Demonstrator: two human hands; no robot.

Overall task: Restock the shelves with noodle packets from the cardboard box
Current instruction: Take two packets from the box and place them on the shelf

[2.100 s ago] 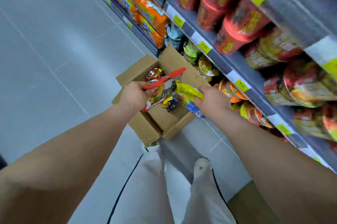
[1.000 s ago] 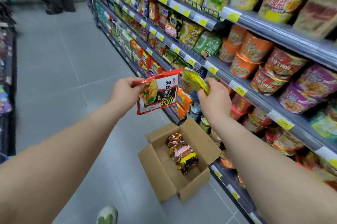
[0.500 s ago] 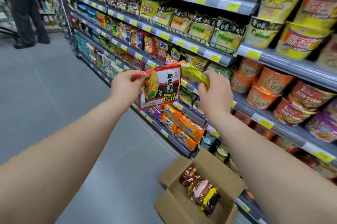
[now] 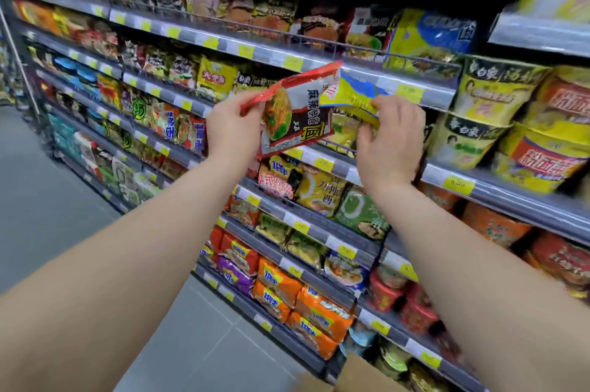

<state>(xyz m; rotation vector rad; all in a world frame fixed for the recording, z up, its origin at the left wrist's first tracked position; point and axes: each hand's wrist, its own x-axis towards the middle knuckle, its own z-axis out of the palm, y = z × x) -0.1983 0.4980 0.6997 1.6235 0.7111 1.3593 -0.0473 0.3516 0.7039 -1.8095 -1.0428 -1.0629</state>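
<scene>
- Left hand (image 4: pixel 234 128): thumb and fingers curled, pinching the left edge of a red noodle packet (image 4: pixel 297 113). The packet is held up, printed face toward the camera and tilted.
- Right hand (image 4: pixel 391 139): fingers curled, pinching the lower right edge of a yellow noodle packet (image 4: pixel 354 93). It holds nothing else that I can see.
- The two packets meet. The red one's top right corner overlaps the left edge of the yellow one.
- Both packets are in the air, in front of the front rail of the shelves (image 4: pixel 271 56), at the level of a packet row. Neither is on a shelf yet.
- Cardboard box (image 4: pixel 360 374): only a brown flap shows at the bottom edge of the view, at the foot of the shelves. Its contents are out of view.
- The shelves are full, with yellow price tags along the front rails.
- Cup noodles (image 4: pixel 472 123) are stacked at the right end, just beside the right hand.
- Orange packets (image 4: pixel 287 289) fill the lower rows.
- Grey tiled floor (image 4: pixel 48 200) runs along the left side.
- There is motion blur toward the edges, so labels there are unreadable.
</scene>
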